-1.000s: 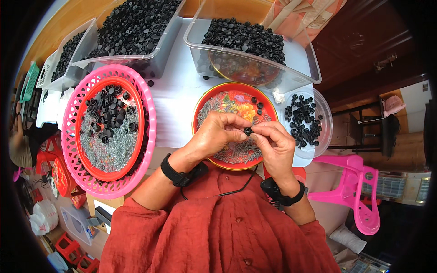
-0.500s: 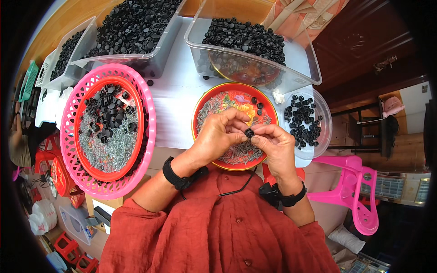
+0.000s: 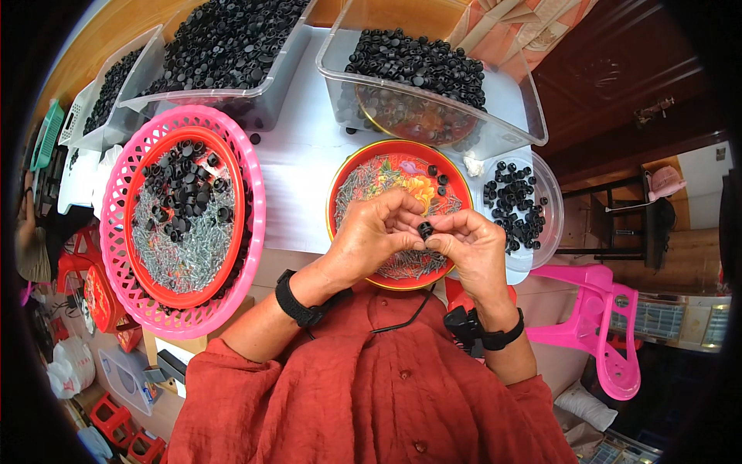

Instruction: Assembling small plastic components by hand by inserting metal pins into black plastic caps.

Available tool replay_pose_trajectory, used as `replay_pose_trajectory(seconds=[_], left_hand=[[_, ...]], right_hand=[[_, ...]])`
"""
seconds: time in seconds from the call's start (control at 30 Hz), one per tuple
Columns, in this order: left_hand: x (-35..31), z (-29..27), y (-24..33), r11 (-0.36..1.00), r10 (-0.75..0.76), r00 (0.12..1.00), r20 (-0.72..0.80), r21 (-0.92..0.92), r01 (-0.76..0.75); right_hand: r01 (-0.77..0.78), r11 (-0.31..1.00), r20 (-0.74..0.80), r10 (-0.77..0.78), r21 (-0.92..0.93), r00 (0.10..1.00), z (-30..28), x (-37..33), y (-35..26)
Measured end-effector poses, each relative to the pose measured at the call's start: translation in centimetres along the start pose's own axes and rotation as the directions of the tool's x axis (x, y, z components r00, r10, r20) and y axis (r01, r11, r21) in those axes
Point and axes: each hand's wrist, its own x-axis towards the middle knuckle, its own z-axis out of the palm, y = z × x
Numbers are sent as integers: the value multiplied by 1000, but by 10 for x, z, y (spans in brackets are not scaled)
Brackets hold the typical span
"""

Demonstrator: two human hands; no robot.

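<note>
Between the fingertips of both hands is a small round black plastic cap [image 3: 424, 230], over a red round tray [image 3: 464, 192] with a yellow rim. My left hand [image 3: 376, 234] is closed, thumb and fingers meeting the cap's left side; its curled fingers hide anything further inside. On the cap's right side my right hand [image 3: 473, 241] pinches with thumb and forefinger. Many thin grey screws [image 3: 359, 185] lie in the tray beneath, with a few black caps [image 3: 442, 179] near its right edge.
Right of the tray stands a clear round tub [image 3: 550, 203] of black caps. Behind it is a clear plastic bin [image 3: 433, 97] of black parts. A pink basket [image 3: 120, 255] at left bears a red tray [image 3: 139, 267] of screws and caps. A larger bin [image 3: 232, 100] stands behind.
The black cap has tilted, now showing more of its side, and shifted slightly downward between the fingertips. Both hands otherwise stay nearly in place.
</note>
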Motion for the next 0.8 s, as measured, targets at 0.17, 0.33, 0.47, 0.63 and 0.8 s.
replay_pose_trajectory(seconds=[0.17,0.33,0.47,0.63,0.8], left_hand=[[-1,-1,2,998,-63,998,-8,-4,63],[-1,2,2,1000,-7,1000,-9,-3,7],[0,3,1,996,51,997,-58,81,-46],[3,4,-6,988,103,992,-70,124,-94],[6,5,-12,955,237,969,-67,200,-220]], right_hand=[[-51,996,14,52,-74,999,0,1,-1],[-65,996,-8,65,59,998,0,2,5],[-121,982,-48,129,143,990,2,0,9],[-195,924,-37,219,330,975,-2,0,16],[-229,886,6,248,404,969,-3,0,14]])
